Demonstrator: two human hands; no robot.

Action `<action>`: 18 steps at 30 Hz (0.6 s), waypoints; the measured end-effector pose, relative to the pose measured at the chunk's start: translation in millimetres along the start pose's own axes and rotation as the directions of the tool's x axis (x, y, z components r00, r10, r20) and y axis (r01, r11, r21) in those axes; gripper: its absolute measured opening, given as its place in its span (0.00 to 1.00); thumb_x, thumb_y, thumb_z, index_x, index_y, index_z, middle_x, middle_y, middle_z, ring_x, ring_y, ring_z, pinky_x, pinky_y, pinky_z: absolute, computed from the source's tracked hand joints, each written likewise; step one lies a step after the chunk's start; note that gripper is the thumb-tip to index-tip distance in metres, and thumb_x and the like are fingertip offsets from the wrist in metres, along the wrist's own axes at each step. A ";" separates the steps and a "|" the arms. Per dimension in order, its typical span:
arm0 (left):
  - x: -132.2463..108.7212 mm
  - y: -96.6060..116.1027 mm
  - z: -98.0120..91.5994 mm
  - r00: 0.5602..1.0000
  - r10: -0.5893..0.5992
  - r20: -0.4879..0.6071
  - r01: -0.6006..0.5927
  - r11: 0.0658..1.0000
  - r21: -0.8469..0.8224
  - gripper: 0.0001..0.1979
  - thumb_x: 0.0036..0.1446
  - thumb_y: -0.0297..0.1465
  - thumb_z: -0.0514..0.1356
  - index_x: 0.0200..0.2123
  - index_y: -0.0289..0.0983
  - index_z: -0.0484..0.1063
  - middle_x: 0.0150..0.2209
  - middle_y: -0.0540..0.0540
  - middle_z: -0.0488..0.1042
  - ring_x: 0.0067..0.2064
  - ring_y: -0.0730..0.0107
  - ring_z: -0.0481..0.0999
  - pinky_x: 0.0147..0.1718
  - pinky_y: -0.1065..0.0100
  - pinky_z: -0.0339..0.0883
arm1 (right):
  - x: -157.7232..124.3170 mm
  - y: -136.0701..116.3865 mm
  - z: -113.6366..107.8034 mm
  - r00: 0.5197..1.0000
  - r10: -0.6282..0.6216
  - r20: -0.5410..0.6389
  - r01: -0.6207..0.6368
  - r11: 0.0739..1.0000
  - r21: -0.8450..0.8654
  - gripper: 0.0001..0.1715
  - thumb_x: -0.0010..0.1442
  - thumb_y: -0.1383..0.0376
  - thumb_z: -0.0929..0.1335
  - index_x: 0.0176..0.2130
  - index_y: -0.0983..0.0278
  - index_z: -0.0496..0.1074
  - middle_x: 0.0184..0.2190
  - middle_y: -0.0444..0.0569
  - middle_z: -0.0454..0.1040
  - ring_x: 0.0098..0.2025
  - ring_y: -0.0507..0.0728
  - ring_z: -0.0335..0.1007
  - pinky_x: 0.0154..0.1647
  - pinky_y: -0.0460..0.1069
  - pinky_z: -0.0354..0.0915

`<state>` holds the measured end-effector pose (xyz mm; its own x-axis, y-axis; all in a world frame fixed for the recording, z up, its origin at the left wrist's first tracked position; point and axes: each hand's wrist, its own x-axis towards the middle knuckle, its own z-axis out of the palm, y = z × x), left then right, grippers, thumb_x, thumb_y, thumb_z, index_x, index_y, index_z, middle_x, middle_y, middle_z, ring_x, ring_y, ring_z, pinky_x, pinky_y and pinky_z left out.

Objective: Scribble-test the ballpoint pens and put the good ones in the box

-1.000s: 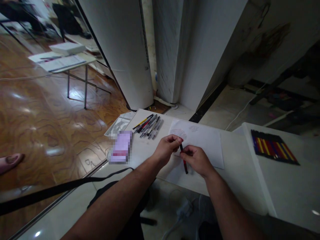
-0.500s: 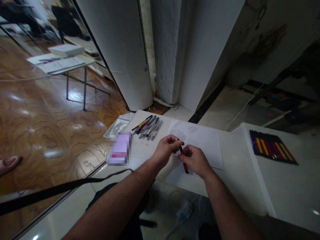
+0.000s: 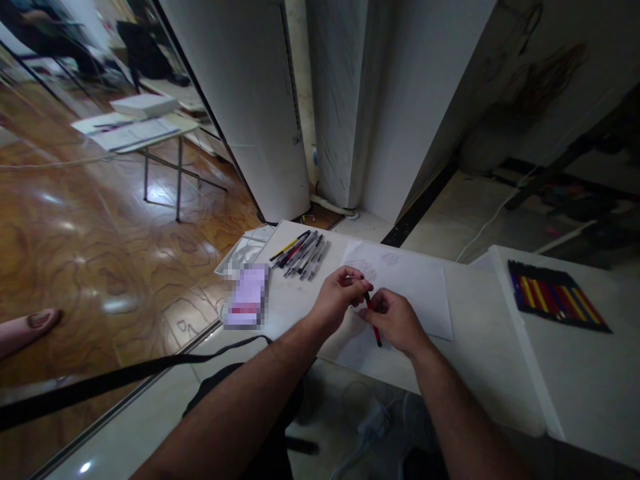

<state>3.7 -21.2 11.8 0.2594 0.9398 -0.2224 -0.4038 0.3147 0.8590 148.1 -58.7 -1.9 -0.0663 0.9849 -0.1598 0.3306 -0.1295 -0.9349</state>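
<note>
A red and black pen [image 3: 377, 333] slants between my two hands over the small white table. My right hand [image 3: 397, 320] is closed around its middle, thumb and fingers pressed on the barrel. At the pen's dark upper end, my left hand [image 3: 340, 293] is closed in a pinch; the fingers partly hide that end. Beneath them lies a sheet of white paper [image 3: 425, 293] with scribbled pencil-like marks near its left side. Left of the paper, several pens [image 3: 303, 253] lie in a loose pile, most of them clear-barrelled, one yellow and black.
A purple pixelated box-like item [image 3: 249, 297] is at the table's left edge. On the higher white surface at right lies a pack of coloured pens [image 3: 557, 297]. A folding table [image 3: 135, 137] holds papers and a white box. Someone's foot in a pink shoe [image 3: 33, 330] shows at left.
The camera view has shifted slightly, so the scene sits a little further right. Both hands stay on the pen, with only a small change in their finger positions.
</note>
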 end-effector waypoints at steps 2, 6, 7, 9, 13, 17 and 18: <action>-0.3 1.2 0.4 1.000 -0.009 0.021 0.009 1.000 -0.007 0.14 0.46 0.32 0.67 0.36 0.33 0.72 0.29 0.46 0.77 0.21 0.80 0.66 0.21 0.74 0.55 | 0.2 0.0 0.4 1.000 -0.006 0.003 0.006 1.000 0.013 0.12 0.49 0.61 0.73 0.28 0.63 0.66 0.24 0.42 0.70 0.26 0.52 0.65 0.27 0.47 0.59; 0.6 1.7 1.0 1.000 -0.010 -0.011 0.011 1.000 0.018 0.12 0.45 0.33 0.67 0.29 0.32 0.71 0.27 0.47 0.75 0.20 0.81 0.65 0.20 0.74 0.55 | 0.6 -0.9 0.8 1.000 0.000 0.024 -0.002 0.996 0.092 0.11 0.48 0.62 0.73 0.31 0.63 0.69 0.26 0.43 0.73 0.29 0.53 0.68 0.30 0.47 0.62; 1.1 1.4 0.9 1.000 -0.007 -0.025 0.008 1.000 0.025 0.12 0.45 0.33 0.68 0.29 0.33 0.70 0.27 0.47 0.75 0.20 0.81 0.65 0.20 0.74 0.55 | 0.6 -1.6 0.6 0.999 -0.012 0.042 0.007 0.992 0.124 0.11 0.49 0.62 0.72 0.32 0.64 0.70 0.28 0.45 0.74 0.30 0.54 0.69 0.31 0.48 0.63; 2.0 0.7 0.1 0.999 0.003 -0.042 -0.002 0.999 0.035 0.13 0.45 0.33 0.68 0.29 0.33 0.69 0.27 0.48 0.75 0.20 0.81 0.66 0.20 0.75 0.55 | 0.3 -3.4 -0.4 0.995 -0.058 0.081 0.043 0.983 0.177 0.09 0.52 0.62 0.71 0.35 0.64 0.73 0.31 0.47 0.76 0.34 0.55 0.72 0.36 0.49 0.64; 3.3 0.1 -2.6 0.999 0.012 -0.042 -0.010 0.999 0.042 0.14 0.45 0.33 0.68 0.29 0.34 0.67 0.28 0.47 0.77 0.19 0.81 0.65 0.18 0.75 0.54 | 0.0 -5.4 -2.1 0.992 -0.094 0.085 0.079 0.984 0.162 0.08 0.56 0.62 0.67 0.31 0.64 0.74 0.30 0.47 0.77 0.33 0.55 0.71 0.36 0.48 0.64; 5.2 -2.1 -4.3 0.997 0.012 -0.070 -0.008 0.998 0.056 0.16 0.43 0.33 0.70 0.28 0.35 0.65 0.24 0.49 0.75 0.18 0.80 0.65 0.18 0.75 0.54 | 1.3 -3.3 0.1 0.999 -0.037 0.016 0.034 0.987 0.154 0.06 0.51 0.63 0.70 0.29 0.64 0.72 0.26 0.45 0.75 0.29 0.53 0.69 0.30 0.47 0.63; 5.5 -2.7 -4.2 0.998 0.017 -0.064 -0.013 0.998 0.057 0.17 0.42 0.33 0.70 0.28 0.35 0.65 0.23 0.50 0.74 0.18 0.80 0.65 0.18 0.75 0.54 | 1.6 -2.8 1.0 1.000 -0.028 -0.002 0.028 0.989 0.144 0.07 0.50 0.63 0.71 0.28 0.64 0.71 0.26 0.45 0.74 0.28 0.53 0.69 0.29 0.47 0.62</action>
<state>2.5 -16.4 6.3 0.1959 0.9516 -0.2369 -0.3568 0.2942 0.8867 146.1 -56.9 0.2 -0.0739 0.9883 -0.1332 0.1896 -0.1172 -0.9749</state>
